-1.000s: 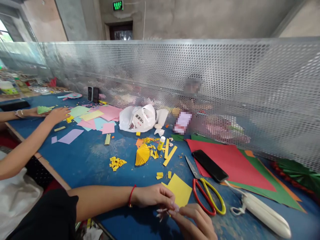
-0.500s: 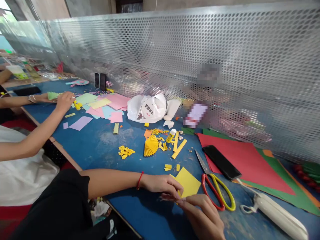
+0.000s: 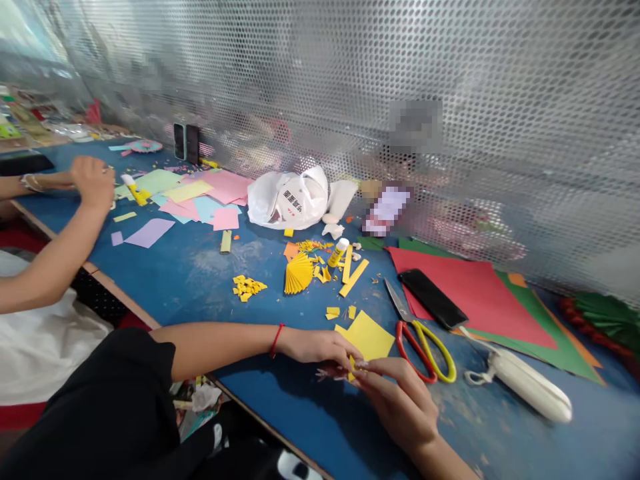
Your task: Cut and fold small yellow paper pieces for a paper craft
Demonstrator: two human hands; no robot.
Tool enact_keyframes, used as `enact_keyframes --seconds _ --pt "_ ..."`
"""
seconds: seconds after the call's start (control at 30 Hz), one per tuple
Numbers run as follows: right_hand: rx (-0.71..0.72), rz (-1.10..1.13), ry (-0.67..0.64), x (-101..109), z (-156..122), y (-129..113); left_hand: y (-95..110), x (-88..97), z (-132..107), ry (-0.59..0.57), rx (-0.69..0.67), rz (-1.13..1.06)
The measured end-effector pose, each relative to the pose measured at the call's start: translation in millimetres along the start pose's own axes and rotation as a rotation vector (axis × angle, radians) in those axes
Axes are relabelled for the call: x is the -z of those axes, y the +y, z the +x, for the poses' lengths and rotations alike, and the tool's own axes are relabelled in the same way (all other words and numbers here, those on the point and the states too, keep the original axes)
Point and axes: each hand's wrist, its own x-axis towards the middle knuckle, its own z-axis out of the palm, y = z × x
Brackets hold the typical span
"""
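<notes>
While my view has tilted lower, a small yellow paper piece (image 3: 352, 369) shows more clearly between my fingertips.
Half a second ago it was mostly covered; I judge that its handling goes on. My left hand (image 3: 323, 348) is curled, pinching the piece; my right hand (image 3: 400, 393) pinches it also, thumb and finger nearly together. It is over the counter (image 3: 200, 297), beside the yellow sheet (image 3: 374, 337).

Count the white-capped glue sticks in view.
2. One glue stick is right of the yellow pleated paper fan; the other is near the co-worker's hand, by the pastel paper sheets. Others may be hidden.
</notes>
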Motion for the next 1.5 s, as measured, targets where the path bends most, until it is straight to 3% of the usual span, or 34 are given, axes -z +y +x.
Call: enact_keyframes --seconds 0.17,0.53,0.8,1.1,1.5 --pt "-0.008 -0.013 0.003 0 -3 -2 5 -1.1 -2 -0.021 0.029 0.014" --pt "-0.169 -0.024 0.049 -10 2 3 0 11.2 -4 0.105 0.02 0.059" --pt "-0.126 -0.056 0.033 -8 0 7 0 10.4 0 0.167 0.075 0.111" --pt "-0.131 -0.121 -0.025 -9 1 14 7 9.1 -1 0.282 0.058 0.349" --pt "-0.307 -0.117 -0.125 -8 -1 25 -10 35.4 7 0.225 0.074 0.348"
